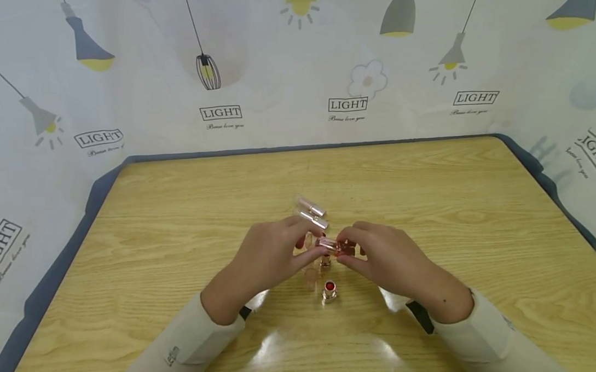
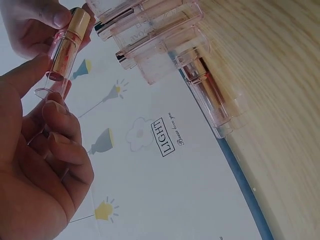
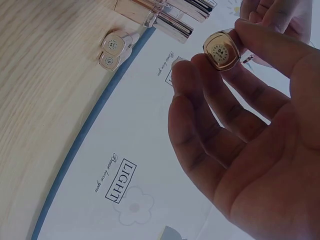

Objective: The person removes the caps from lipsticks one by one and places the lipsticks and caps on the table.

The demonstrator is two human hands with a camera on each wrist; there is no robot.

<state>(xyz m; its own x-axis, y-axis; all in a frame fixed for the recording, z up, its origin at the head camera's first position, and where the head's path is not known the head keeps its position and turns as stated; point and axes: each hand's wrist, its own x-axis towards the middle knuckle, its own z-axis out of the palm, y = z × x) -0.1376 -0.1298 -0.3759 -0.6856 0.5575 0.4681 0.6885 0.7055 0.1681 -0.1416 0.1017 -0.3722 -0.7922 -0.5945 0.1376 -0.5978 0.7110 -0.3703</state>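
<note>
Both hands meet over the middle of the wooden table (image 1: 178, 214) and hold one pink lipstick (image 1: 331, 244) between them, lying level. My left hand (image 1: 307, 242) curls its fingers round the clear cap (image 2: 46, 95) at the tube's left end. My right hand (image 1: 346, 247) pinches the gold base (image 3: 222, 49) between thumb and fingertips. In the left wrist view the tube (image 2: 67, 45) shows a clear pink shell with a gold end. Just in front of the hands, an uncapped lipstick (image 1: 329, 289) stands upright, showing a red tip.
Two capped lipsticks (image 1: 311, 211) lie side by side just behind the hands. A loose clear cap (image 1: 310, 277) stands beside the upright lipstick. A sheet printed with lamps (image 1: 302, 71) hangs behind and beside the table. Cream sleeves (image 1: 194, 335) cover both forearms.
</note>
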